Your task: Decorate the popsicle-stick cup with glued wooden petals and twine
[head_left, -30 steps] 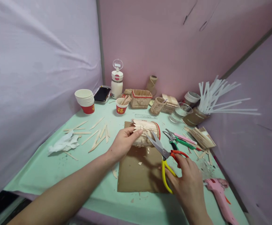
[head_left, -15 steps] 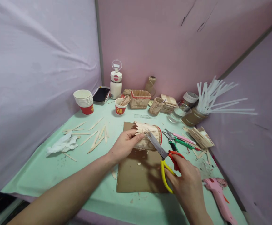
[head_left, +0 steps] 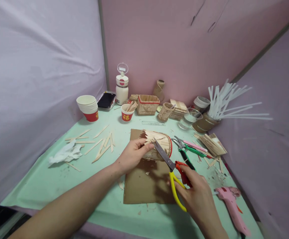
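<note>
My left hand [head_left: 134, 153] grips the jagged end of a round holder faced with wooden sticks [head_left: 160, 138], which lies on its side with its red-trimmed rim to the right. My right hand [head_left: 195, 189] is closed around scissors [head_left: 166, 157] with one red and one yellow handle. Their blade tips rest against the stick wall, close to my left thumb. Beneath the holder lies a brown cardboard sheet [head_left: 144, 186], with small wood chips on it. Whether the blades have a stick between them is hard to see.
Loose wooden sticks [head_left: 103, 146] and a crumpled tissue [head_left: 66, 153] lie to the left. Green-handled pruning shears [head_left: 184, 154] and a pink glue gun [head_left: 231, 205] are on the right. Stacked paper cups [head_left: 88, 108], a stick-covered box [head_left: 148, 105] and a clear water bowl [head_left: 190, 119] stand at the back.
The scissor handles have spread farther apart, the yellow one swinging down and slightly right. My left hand and the holder stay nearly where they were, while the whole view shifts slightly.
</note>
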`<state>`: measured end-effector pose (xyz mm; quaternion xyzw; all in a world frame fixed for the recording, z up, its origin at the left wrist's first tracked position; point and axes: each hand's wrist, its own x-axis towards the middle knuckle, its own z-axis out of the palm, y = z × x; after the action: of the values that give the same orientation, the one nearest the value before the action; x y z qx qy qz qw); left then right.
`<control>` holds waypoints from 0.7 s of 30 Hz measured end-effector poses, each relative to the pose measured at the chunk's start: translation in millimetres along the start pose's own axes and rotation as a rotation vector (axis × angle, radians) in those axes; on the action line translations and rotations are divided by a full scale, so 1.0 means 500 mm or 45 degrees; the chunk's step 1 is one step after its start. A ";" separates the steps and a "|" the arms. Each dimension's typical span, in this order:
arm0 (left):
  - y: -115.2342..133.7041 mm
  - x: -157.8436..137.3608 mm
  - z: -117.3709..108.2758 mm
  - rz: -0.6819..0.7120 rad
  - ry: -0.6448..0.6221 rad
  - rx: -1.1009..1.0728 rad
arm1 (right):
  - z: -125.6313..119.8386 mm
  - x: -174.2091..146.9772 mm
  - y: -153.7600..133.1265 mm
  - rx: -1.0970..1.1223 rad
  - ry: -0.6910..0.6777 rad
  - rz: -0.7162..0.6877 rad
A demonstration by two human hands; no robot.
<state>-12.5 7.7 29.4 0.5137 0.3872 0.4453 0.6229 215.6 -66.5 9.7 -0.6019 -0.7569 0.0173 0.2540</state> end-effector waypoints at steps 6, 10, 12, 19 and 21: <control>0.007 -0.001 -0.001 0.042 0.011 0.155 | -0.007 0.003 -0.012 -0.001 -0.011 0.012; 0.009 -0.002 0.000 0.040 0.008 0.204 | -0.013 0.002 -0.019 -0.045 -0.019 -0.019; 0.008 -0.002 0.000 0.051 0.005 0.215 | -0.015 0.001 -0.021 -0.073 -0.012 -0.050; 0.000 -0.002 -0.003 0.063 -0.013 0.195 | -0.018 0.001 -0.028 -0.201 -0.005 -0.180; -0.002 -0.001 -0.003 0.072 -0.017 0.194 | -0.019 -0.001 -0.029 -0.236 -0.014 -0.211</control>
<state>-13.9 7.4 28.2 0.5731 0.4011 0.4286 0.5718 206.6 -73.4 22.6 -0.5580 -0.8038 -0.0703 0.1937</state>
